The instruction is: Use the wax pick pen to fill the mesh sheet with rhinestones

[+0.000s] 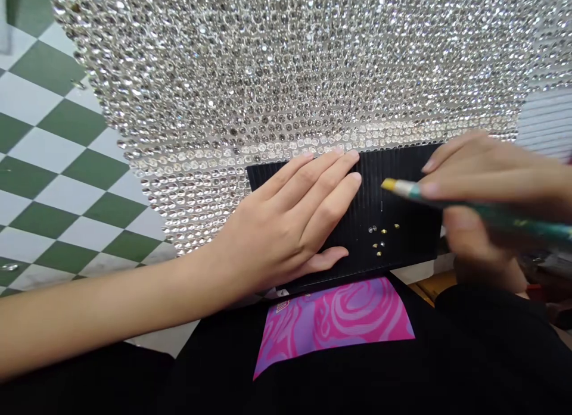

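Hands: left hand [295, 224] flat on the tray [415, 239], fingers extended, grasping nothing; right hand [487, 168], partly blurred, closed around the pen [413, 192]. Pen position: tip over the tray's ridged face; contact cannot be determined. The pen should be light and stiff; grip it close behind the tip. The tray appears thin, rigid and light, and may slide; press it flat or take it by its edges. Loose stones [384, 231] on the tray are probably hard and slippery. Beyond the tray lies the stone sheet [286, 64]; on the near side, a pink packet [348, 317]; at left, a checkered surface [58, 135].
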The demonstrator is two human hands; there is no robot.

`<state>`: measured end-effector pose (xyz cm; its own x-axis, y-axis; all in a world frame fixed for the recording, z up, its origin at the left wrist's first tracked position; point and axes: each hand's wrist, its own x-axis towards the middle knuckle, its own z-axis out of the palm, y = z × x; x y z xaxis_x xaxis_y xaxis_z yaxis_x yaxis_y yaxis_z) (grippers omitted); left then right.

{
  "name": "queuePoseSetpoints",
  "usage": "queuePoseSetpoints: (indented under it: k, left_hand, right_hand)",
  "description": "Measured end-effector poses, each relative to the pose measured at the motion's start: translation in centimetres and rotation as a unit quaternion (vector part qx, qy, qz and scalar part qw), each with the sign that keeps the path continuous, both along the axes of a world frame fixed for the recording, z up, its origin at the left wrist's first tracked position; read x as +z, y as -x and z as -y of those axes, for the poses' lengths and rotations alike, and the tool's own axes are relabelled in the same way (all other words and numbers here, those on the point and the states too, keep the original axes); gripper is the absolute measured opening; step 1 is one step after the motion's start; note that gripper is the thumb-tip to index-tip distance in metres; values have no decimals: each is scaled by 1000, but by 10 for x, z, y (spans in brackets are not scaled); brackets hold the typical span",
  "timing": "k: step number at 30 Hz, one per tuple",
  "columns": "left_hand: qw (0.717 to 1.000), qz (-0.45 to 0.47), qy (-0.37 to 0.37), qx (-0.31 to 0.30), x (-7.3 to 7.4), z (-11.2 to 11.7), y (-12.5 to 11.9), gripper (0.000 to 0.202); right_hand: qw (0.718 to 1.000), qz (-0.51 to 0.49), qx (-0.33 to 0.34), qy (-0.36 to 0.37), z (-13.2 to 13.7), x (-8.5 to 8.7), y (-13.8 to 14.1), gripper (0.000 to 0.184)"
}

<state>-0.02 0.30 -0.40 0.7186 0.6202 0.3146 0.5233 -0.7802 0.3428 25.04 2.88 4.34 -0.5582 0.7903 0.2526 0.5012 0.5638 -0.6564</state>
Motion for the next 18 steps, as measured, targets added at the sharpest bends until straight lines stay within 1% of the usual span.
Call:
queuePoseSetpoints:
  k: [2,4,5,8,11,13,16,18]
  left_hand:
    - [1000,7,17,4,0,0,0,61]
    - [1000,7,17,5,0,0,0,60]
    - [1000,5,13,3,0,0,0,60]
    - [1000,-2,6,-3,0,0,0,61]
    - [1000,1,29,3,-1,0,1,60]
    - [999,5,36,9,-1,1,1,59]
    - [1000,-3,20,16,-1,0,1,57]
    - [1000,-9,1,11,0,0,0,59]
  right_hand:
    - [995,7,96,31,6,4,11,13]
    - [987,12,150,52,8,4,19,13]
    - [986,8,156,53,9,2,22,13]
    - [988,10,147,43,9,-1,25,9]
    - [989,28,139,45,9,-2,25,11]
    - [990,20,134,42,8,-2,24,11]
    - [989,-8,140,41,6,-1,21,10]
    - [990,-21,134,44,4,0,19,10]
